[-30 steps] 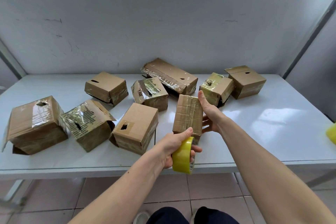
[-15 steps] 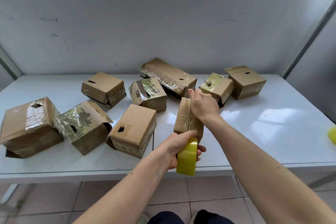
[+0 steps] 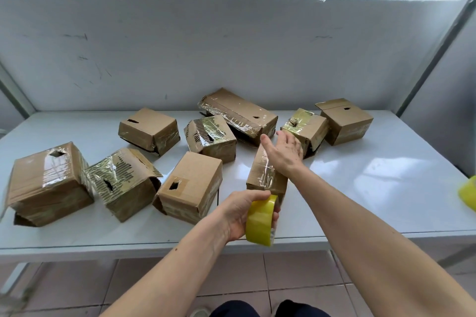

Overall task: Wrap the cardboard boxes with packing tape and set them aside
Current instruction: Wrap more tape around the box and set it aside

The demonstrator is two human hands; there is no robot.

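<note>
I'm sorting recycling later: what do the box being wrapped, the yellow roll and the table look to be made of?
Box being wrapped: brown cardboard, matte, under glossy, wrinkled clear film. Yellow roll: seemingly translucent plastic tape, shiny. Table: smooth white glossy top reflecting light; material unclear.

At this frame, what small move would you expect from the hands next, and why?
Probably the left hand pulls the yellow tape roll on around the narrow box, since the roll sits at its near end. The right hand lies open on top of the box, placed to steady it.
</note>
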